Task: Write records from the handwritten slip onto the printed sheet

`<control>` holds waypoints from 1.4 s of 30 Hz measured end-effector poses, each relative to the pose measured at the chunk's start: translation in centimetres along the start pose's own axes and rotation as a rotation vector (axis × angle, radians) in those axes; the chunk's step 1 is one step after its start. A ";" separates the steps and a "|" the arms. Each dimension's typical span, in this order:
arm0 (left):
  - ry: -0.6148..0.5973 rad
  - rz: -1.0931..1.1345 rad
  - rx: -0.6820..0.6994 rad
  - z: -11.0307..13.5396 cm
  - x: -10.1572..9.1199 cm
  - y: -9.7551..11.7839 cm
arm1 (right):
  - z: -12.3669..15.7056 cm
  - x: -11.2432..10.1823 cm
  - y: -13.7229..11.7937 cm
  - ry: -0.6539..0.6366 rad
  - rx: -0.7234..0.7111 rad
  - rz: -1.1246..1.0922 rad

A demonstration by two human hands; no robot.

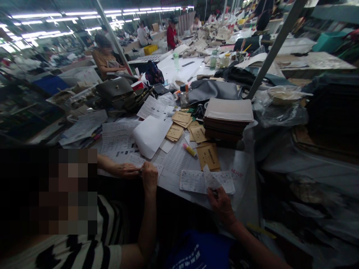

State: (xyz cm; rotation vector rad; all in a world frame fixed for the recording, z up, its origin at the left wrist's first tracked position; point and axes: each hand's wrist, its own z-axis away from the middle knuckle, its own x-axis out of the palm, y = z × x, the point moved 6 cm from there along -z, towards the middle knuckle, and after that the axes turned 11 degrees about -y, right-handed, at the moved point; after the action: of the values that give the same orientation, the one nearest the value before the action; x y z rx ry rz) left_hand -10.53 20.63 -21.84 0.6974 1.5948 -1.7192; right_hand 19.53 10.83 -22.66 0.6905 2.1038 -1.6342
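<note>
Co-worker in a striped top (112, 228) is at the left, both hands (150, 177) brought together over printed sheets (176, 160). Beyond the right hand's side of the papers stands a stack of panels (228, 117), pale on top. Brown printed packets (208, 157) lie in front of it, and just nearer, an open booklet (193, 181) rests on the sheets. The right hand (221, 204), thumb and fingers nearly closed, pinches a raised page (211, 179) over the booklet. Near the packets lies a yellow-and-pink tube (190, 150).
</note>
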 end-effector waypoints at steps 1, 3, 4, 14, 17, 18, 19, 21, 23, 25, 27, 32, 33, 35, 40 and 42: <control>-0.007 -0.016 0.004 -0.1 0.1 0.0 | 0.0 0.0 0.1 -0.009 0.009 -0.008; -0.011 -0.028 0.010 -0.1 0.2 0.1 | 0.0 0.1 0.3 -0.025 0.024 -0.030; -0.006 -0.020 0.008 -0.1 0.1 0.0 | 0.0 0.2 0.4 -0.034 0.029 -0.041; -0.062 -0.050 0.018 -0.2 0.2 0.1 | -0.5 -0.1 -1.2 -0.050 -0.063 0.019; -0.055 -0.074 0.004 0.0 -0.2 0.0 | -0.8 -0.3 -1.9 -0.037 -0.117 0.074; -0.044 -0.083 -0.001 0.1 -0.3 -0.1 | -0.9 -0.3 -1.9 -0.032 -0.132 0.088; -0.027 -0.091 0.000 0.2 -0.6 0.0 | -0.9 -0.3 -2.0 -0.029 -0.147 0.100; 0.003 -0.103 0.011 0.4 -0.9 0.1 | -0.9 -0.2 -2.0 -0.028 -0.171 0.109; 0.025 -0.101 0.025 0.5 -1.2 0.1 | -0.8 0.0 -2.0 -0.032 -0.194 0.112; 0.026 -0.067 0.029 0.5 -1.2 0.1 | -0.8 0.2 -2.1 -0.034 -0.217 0.116; 0.017 -0.021 0.023 0.4 -1.1 0.0 | -0.8 0.3 -2.2 -0.040 -0.234 0.125; 0.011 0.067 0.063 0.2 -0.8 0.0 | -0.8 0.8 -2.0 -0.073 -0.230 0.138; 0.001 0.071 0.072 0.2 -0.7 0.1 | -0.8 0.8 -2.1 -0.077 -0.235 0.144; -0.012 0.052 0.077 0.1 -0.5 0.2 | -0.8 0.9 -2.5 -0.084 -0.267 0.165; 0.003 -0.079 0.052 0.2 -0.4 0.3 | -1.0 1.7 -4.3 -0.183 -0.380 0.318; 0.003 -0.110 0.048 0.2 -0.4 0.4 | -1.0 2.4 -4.7 -0.222 -0.412 0.380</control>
State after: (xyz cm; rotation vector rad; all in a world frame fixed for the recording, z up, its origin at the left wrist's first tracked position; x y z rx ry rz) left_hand -10.00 20.51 -21.79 0.6467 1.6255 -1.8421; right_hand 14.82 11.24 -20.17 0.6805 1.9181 -0.9871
